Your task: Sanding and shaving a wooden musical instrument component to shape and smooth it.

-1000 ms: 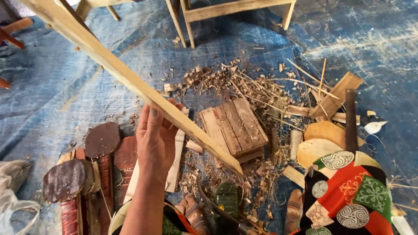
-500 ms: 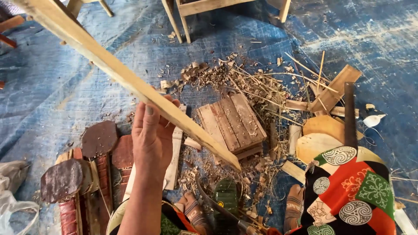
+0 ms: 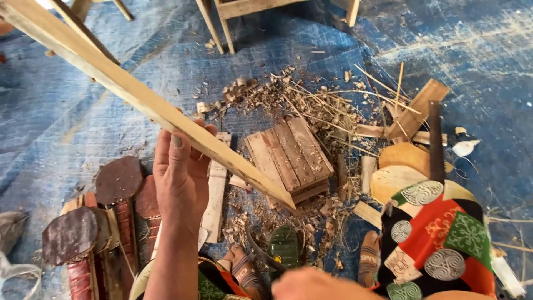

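Left hand [image 3: 180, 180] up, fingers wrapped round a long pale stick [image 3: 144, 103], holding it tight. Stick slanting from top left down to a sharp tip just over a small wooden block [image 3: 291, 158]. Right hand [image 3: 313, 284] low at the bottom edge, mostly cut off and blurred; can't tell if gripping or loose. Dark curved blade [image 3: 258, 253] just beside it, touching or not unclear. Flat pale slat [image 3: 215, 191] lying under the left hand. Brown round-ended wooden pieces [image 3: 94, 222] in a heap to the left. Shavings [image 3: 288, 97] and thin splinters scattered behind the block. Bright patterned cloth [image 3: 438, 233] on the right. Blue tarp [image 3: 83, 122] under everything. Wooden legs [image 3: 214, 25] standing at the top.
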